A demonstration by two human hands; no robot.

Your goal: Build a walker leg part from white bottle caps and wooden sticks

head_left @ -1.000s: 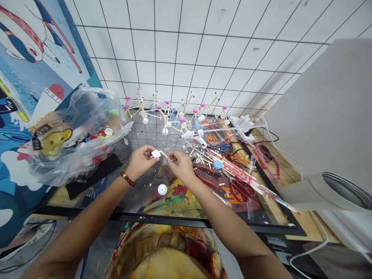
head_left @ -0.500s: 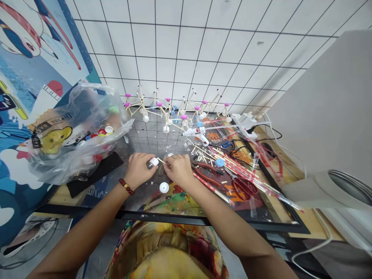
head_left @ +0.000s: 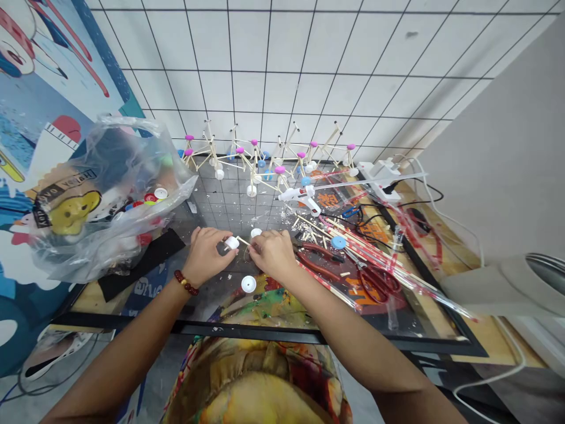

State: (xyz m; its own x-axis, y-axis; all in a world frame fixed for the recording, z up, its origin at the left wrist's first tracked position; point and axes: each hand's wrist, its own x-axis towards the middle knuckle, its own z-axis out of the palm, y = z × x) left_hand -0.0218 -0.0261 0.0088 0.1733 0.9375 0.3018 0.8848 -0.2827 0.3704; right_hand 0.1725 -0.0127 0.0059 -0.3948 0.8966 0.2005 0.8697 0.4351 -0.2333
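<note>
Two hands (head_left: 207,254) (head_left: 274,254), blurred bag lettering (head_left: 83,178)

Our glossy table (head_left: 216,209) bore stick frames (head_left: 279,170) along the back and a glue gun (head_left: 296,195) before them. We had pliers (head_left: 325,252), scissors (head_left: 362,267) and sticks (head_left: 375,253) at right, a bag (head_left: 110,200) and black strip (head_left: 163,253) at left, a white disc (head_left: 248,284) near the front.
</note>
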